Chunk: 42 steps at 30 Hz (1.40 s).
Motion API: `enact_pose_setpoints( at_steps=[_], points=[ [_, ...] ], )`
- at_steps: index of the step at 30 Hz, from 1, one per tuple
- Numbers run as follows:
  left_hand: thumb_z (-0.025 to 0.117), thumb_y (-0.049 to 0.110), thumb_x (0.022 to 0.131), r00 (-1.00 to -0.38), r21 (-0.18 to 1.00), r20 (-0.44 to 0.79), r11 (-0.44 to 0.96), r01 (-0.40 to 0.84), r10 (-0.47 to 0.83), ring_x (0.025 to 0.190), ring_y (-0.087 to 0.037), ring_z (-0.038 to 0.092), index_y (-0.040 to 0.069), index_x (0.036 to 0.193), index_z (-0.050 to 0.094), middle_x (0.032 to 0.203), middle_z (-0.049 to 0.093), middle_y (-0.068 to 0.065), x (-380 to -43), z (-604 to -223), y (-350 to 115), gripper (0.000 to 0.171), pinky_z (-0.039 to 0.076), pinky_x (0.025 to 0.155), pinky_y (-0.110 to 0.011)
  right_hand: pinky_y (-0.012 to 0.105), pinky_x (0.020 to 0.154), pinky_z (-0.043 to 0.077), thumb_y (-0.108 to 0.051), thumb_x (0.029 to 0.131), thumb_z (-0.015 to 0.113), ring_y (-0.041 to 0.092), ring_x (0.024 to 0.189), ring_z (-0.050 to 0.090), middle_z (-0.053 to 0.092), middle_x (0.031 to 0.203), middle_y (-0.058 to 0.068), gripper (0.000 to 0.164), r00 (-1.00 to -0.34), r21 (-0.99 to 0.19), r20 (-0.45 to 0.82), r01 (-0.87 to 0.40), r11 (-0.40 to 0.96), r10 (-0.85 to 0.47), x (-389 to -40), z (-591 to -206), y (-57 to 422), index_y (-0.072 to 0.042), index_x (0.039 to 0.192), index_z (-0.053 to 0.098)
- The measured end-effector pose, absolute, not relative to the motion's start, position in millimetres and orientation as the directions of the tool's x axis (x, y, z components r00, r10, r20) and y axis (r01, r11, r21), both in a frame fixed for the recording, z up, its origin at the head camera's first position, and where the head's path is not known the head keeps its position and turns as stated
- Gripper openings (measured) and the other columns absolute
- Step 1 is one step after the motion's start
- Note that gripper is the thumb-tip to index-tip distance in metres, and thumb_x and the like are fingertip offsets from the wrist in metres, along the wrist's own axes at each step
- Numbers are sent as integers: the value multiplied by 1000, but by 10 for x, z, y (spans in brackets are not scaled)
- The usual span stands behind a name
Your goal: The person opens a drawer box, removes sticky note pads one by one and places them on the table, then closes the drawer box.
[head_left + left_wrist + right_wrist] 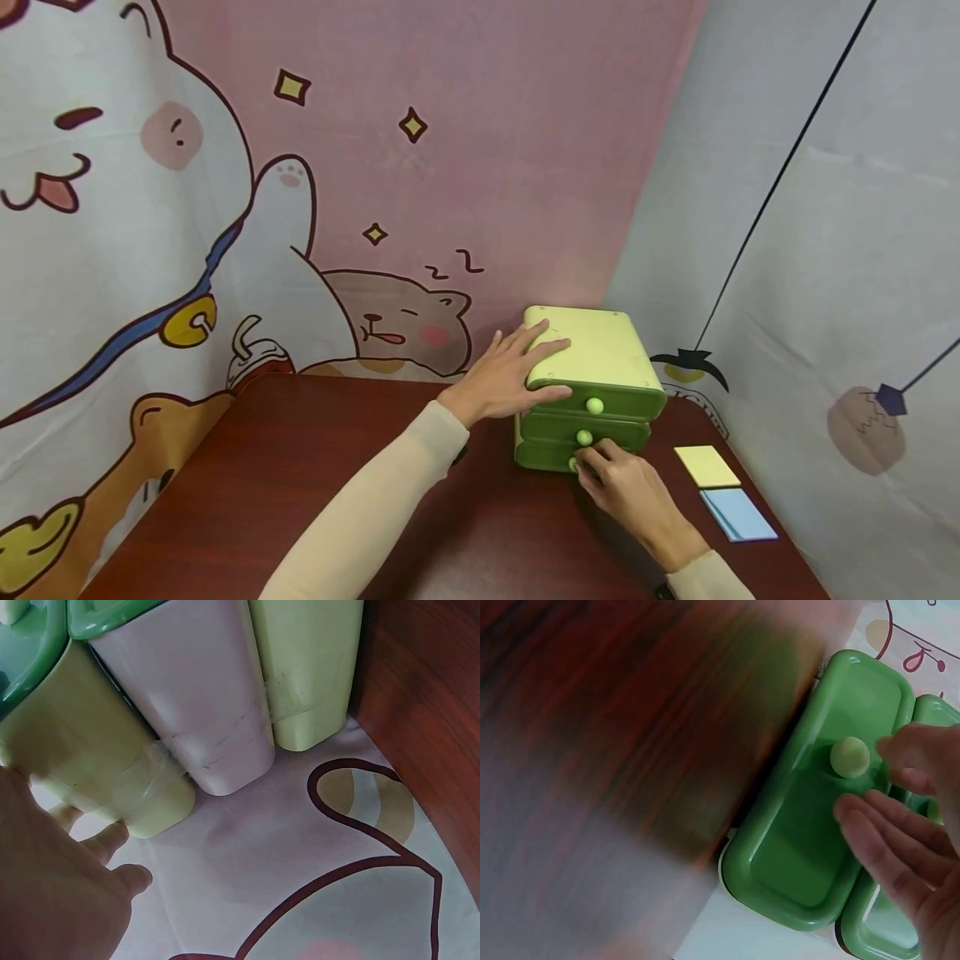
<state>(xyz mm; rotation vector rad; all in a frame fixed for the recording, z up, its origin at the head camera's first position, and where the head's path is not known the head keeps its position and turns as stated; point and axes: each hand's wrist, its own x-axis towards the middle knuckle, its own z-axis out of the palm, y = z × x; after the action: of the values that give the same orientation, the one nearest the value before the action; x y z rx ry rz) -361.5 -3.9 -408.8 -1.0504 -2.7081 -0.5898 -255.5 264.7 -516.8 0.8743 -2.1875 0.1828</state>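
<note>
A small three-tier drawer box (592, 346) stands on the table, with a pale yellow top and green drawer fronts bearing round, light green knobs. My left hand (510, 371) rests on its top left edge with fingers spread; the left wrist view shows that hand (64, 877) by the side of the top tier. My right hand (626, 487) is at the lowest drawer. In the right wrist view, the thumb and fingers of this hand (922, 825) are parted beside the bottom drawer's knob (850, 757), with a small gap between them and it.
On the dark red-brown table (300, 483), a yellow sticky-note pad (707, 466) and a blue one (741, 514) lie to the right of the box. Behind stands a pink and white cartoon-printed cloth (480, 167). Clear tape (154, 776) shows on the box's side.
</note>
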Motion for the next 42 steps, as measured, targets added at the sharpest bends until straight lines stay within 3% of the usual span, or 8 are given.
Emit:
enact_pose_setpoints(
  at_steps=[2,4,9,15,34,42],
  points=[
    [55,84,110,-736,301,301,672,677,606,185,-35,19,54,184,26,199,9,6,-3615,-4092,-39,85,11,149,-71,21,49,45,-11,83,107,10,59,62,73,90,2,29,-519,133,669,-621,772,-533,-2559,-5184,2640,-12,104,86],
    [55,84,110,-737,303,301,672,676,605,185,-35,19,54,184,26,199,9,6,-3618,-4095,-38,85,10,149,-70,23,50,47,-10,78,110,12,60,63,72,89,0,36,-555,135,641,-599,789,-531,-2568,-5203,2636,-13,106,86],
    [54,85,110,-735,307,300,669,677,608,185,-35,18,54,184,26,199,8,7,-3622,-4101,-40,85,9,150,-69,26,52,51,-10,79,109,16,65,69,73,89,0,36,-605,130,589,-584,802,-536,-2590,-5229,2637,-14,107,86],
    [55,84,110,-731,309,300,663,682,613,185,-36,18,53,184,26,200,7,6,-3626,-4098,-31,85,9,149,-69,27,56,55,-8,80,109,16,71,72,74,89,-1,36,-612,129,564,-598,791,-554,-2628,-5229,2630,-13,105,83],
    [55,84,110,-737,304,304,672,676,604,185,-35,19,54,184,26,199,8,8,-3625,-4109,-28,85,10,149,-69,31,48,49,-19,85,107,22,61,70,66,77,-2,35,-690,156,492,-531,833,-532,-2668,-5205,2552,-16,98,74],
    [55,84,110,-733,297,308,671,679,606,185,-36,19,53,184,26,199,9,6,-3623,-4115,-26,85,12,149,-71,33,44,47,-18,84,107,24,57,68,65,74,0,37,-681,173,500,-526,833,-535,-2642,-5196,2532,-14,96,72]
  ],
)
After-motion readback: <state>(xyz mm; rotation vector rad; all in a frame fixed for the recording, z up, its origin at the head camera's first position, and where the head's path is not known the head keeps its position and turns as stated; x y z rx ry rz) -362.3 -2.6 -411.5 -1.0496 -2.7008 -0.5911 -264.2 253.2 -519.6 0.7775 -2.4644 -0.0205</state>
